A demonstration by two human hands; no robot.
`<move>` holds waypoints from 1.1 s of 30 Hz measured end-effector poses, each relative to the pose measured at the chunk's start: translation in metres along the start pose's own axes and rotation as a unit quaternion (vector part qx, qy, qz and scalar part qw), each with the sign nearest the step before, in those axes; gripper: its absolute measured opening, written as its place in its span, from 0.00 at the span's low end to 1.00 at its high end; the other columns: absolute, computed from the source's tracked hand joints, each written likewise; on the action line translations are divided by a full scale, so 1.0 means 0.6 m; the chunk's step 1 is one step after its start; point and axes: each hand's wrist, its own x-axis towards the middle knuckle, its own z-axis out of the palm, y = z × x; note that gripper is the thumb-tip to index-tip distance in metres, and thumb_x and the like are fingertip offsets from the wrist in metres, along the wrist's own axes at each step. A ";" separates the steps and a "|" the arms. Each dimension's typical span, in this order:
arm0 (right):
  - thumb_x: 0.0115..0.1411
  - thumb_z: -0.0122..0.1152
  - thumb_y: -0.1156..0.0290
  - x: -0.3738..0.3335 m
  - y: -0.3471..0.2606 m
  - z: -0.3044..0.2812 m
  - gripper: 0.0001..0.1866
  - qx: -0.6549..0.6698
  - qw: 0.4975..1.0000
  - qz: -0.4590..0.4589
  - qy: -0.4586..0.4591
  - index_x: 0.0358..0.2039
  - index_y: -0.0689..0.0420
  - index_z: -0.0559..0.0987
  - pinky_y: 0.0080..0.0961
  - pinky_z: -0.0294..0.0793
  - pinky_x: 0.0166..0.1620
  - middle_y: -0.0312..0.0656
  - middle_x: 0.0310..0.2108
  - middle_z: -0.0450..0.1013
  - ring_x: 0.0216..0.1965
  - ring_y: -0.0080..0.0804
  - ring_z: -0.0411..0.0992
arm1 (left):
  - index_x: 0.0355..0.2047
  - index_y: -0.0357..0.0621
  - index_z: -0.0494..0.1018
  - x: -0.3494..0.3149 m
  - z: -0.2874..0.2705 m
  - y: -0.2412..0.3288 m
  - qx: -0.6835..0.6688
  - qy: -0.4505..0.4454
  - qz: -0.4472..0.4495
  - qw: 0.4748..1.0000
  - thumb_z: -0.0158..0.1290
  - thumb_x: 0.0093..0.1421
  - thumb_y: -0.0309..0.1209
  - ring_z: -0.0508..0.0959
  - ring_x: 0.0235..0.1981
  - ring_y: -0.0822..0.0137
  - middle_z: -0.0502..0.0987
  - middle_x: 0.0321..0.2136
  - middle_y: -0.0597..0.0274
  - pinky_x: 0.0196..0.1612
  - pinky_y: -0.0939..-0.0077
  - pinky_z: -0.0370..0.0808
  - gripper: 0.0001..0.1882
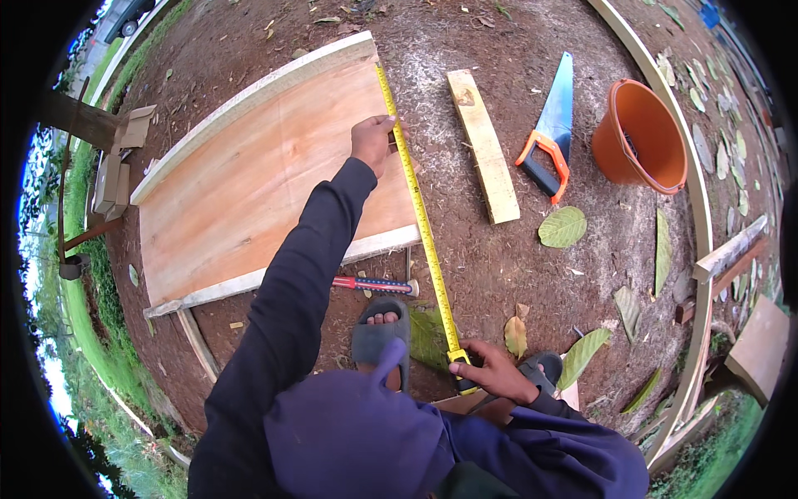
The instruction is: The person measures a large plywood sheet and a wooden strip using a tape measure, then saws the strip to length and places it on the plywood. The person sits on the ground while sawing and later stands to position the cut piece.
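A yellow tape measure blade (pixel 426 226) is drawn out along the right end of a framed plywood panel (pixel 274 166). Its far tip lies by the corner of the panel's far wooden strip (pixel 258 98). Partway along, my left hand (pixel 374 141) pinches the blade at the panel's edge; some fingers are hidden beneath. Close to my body, my right hand (pixel 497 372) grips the black-and-yellow tape measure case (pixel 462 373). The near wooden strip (pixel 332 258) passes under the blade.
A hammer (pixel 374 284) lies between the panel and my sandalled foot (pixel 382 331). To the right are a short wooden board (pixel 485 150), a handsaw (pixel 550 137) and an orange bucket (pixel 613 137). Long timber (pixel 697 183) bounds the right side; cardboard (pixel 112 179) sits left.
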 end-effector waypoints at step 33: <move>0.66 0.69 0.60 0.108 -0.061 -0.022 0.26 0.040 0.998 -0.037 0.025 0.57 0.65 0.78 0.25 0.78 0.42 0.40 0.40 0.80 0.40 0.23 0.77 | 0.41 0.31 0.74 0.031 -0.001 -0.035 -0.024 0.085 0.101 0.991 0.55 0.70 0.29 0.81 0.27 0.65 0.82 0.31 0.53 0.32 0.70 0.81 0.10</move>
